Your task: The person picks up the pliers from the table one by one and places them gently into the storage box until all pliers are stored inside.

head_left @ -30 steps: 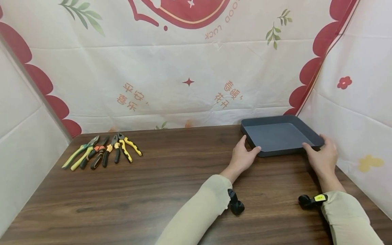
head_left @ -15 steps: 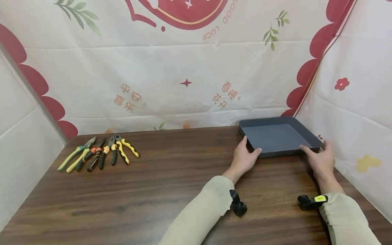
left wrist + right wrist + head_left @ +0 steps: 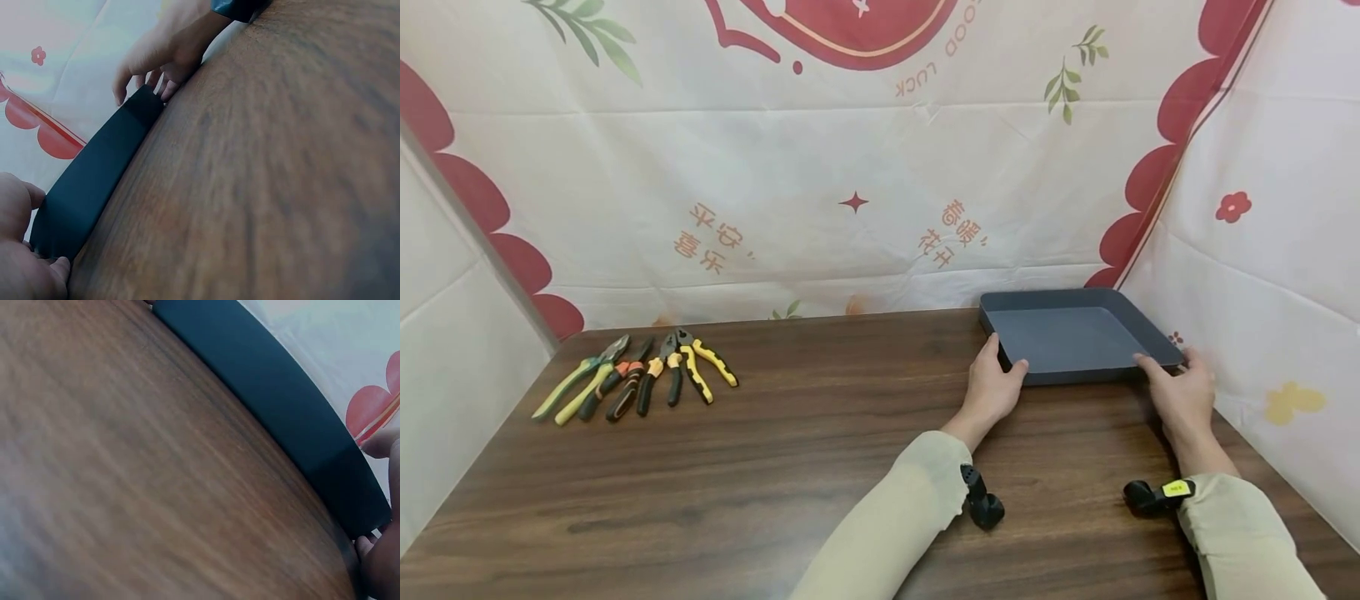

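A shallow dark grey rectangular tray (image 3: 1067, 337) lies at the back right of the wooden table, close to the back wall cloth. My left hand (image 3: 988, 387) grips its near left corner, the thumb at the front rim and the fingers along the left side. At the near right corner my right hand (image 3: 1183, 396) holds the tray, its thumb on the rim and its other fingers partly hidden behind the corner. In the left wrist view, the tray's front wall (image 3: 94, 175) runs between both hands. Low along the table, the right wrist view shows the same wall (image 3: 269, 394).
Several pliers (image 3: 636, 375) with yellow, green, orange and black handles lie in a row at the back left of the table (image 3: 737, 500). A printed white cloth (image 3: 805, 158) hangs behind, and white walls stand at both sides, the right one near my right hand.
The head view has turned slightly, shifting the scene left in frame. Both hands stay at the tray's near corners; any movement of the tray itself is very small.
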Available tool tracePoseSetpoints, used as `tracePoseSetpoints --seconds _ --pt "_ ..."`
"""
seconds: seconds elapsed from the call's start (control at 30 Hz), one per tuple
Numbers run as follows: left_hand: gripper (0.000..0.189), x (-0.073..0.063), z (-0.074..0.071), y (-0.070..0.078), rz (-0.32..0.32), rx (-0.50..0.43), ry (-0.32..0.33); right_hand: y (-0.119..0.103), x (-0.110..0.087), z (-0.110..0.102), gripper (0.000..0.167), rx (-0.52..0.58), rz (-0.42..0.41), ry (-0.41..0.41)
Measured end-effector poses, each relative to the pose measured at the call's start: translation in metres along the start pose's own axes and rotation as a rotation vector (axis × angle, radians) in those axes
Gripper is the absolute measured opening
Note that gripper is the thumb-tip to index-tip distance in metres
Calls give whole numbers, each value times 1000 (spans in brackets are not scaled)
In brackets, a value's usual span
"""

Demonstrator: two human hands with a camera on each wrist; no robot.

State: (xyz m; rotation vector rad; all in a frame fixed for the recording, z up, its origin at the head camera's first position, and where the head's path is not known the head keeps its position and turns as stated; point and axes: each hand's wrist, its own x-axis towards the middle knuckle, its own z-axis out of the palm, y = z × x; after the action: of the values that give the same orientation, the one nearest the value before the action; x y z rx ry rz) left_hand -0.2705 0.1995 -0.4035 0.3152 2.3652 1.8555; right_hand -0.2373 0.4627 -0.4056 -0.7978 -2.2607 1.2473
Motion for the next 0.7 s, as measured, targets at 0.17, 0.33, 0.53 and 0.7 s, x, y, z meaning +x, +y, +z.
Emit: tracePoseSetpoints --seconds 0.17,0.33,0.53,0.7 --pt "65 -1 -2 0 9 1 -1 -3 -1 0 80 48 70 31" --pt "65 -1 -5 -3 9 -4 -7 -5 -3 2 75 56 100 37" --pt "66 -1 -13 -5 -7 -14 -4 -9 -8 6 74 37 104 31" --pt "65 -1 -22 -7 -23 -30 3 -12 -13 11 72 7 70 61"
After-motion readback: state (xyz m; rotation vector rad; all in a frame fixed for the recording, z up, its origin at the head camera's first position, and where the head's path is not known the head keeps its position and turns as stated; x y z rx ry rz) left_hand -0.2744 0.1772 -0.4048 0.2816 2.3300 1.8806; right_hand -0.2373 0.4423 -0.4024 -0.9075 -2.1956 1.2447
